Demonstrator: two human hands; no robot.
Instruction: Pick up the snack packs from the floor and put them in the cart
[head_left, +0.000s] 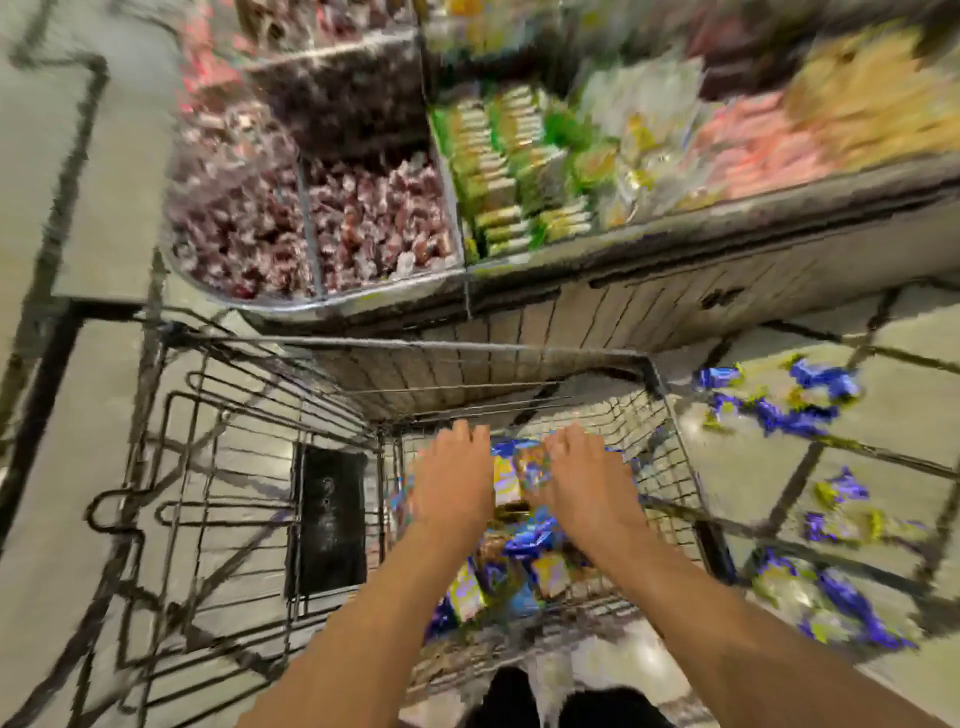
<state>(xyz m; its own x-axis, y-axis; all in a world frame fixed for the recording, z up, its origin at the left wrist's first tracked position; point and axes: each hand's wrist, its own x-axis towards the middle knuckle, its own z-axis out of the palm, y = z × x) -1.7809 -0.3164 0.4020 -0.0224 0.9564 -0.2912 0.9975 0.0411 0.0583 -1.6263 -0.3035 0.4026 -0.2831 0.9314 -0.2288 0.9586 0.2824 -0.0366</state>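
I have the left hand (454, 480) and right hand (584, 475) over the cart (670, 415), snack packs (517, 475) between them (grip unclear, blurred); release low, then reach right for the floor packs (779, 400).

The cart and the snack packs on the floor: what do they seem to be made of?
The cart: dark metal wire, judging by its thin bars in an open grid. The snack packs: probably glossy plastic or foil film, as they look crinkled and shiny, blue and yellow; blur leaves this uncertain.
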